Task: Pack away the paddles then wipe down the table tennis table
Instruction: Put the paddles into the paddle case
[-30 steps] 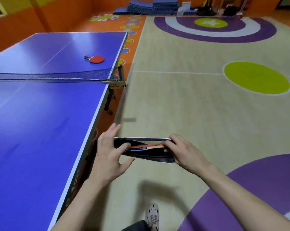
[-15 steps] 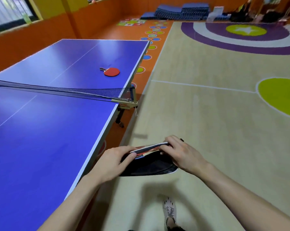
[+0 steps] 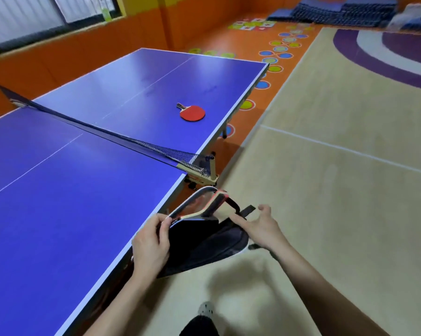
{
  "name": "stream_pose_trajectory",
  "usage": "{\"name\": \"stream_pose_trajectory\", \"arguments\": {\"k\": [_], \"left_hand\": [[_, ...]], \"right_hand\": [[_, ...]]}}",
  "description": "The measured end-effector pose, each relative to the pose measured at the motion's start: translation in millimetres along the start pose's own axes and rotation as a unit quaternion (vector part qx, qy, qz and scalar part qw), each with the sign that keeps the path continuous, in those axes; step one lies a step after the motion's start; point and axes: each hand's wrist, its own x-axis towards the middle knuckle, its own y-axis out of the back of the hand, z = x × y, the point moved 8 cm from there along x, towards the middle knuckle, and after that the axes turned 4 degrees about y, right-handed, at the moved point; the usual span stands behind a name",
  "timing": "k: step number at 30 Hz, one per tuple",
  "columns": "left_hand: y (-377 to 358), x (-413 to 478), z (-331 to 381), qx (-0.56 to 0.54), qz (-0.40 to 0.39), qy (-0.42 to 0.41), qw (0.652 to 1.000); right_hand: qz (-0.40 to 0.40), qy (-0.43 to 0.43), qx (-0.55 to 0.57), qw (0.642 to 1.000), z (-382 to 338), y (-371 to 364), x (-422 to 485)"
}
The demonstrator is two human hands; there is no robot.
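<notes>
Beside the blue surface (image 3: 71,202), I see the left hand (image 3: 151,243) gripping the open rim of a black paddle case (image 3: 219,248). One paddle (image 3: 192,215) sits half inside, its handle jutting out toward the net (image 3: 131,143). The right hand (image 3: 260,226) is released, fingers straight at the case's far rim. A second red paddle (image 3: 192,113) lies on the surface beyond the net, near its right edge.

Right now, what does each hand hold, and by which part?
The left hand grips the black paddle case by its open edge; the right hand holds nothing.
</notes>
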Motion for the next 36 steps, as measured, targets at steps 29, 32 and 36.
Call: {"name": "stream_pose_trajectory", "arguments": {"k": [29,32,36], "left_hand": [[-134,383,191,0.043,0.039,-0.247,0.967],[-141,428,193,0.162,0.035,-0.232,0.958],[-149,481,153,0.169,0.042,-0.148,0.974]], "right_hand": [[-0.167,0.091,0.152,0.97,-353,70,360],[-0.196,0.099,0.214,0.952,-389,58,411],[-0.168,0.136,0.105,0.971,-405,28,482]]}}
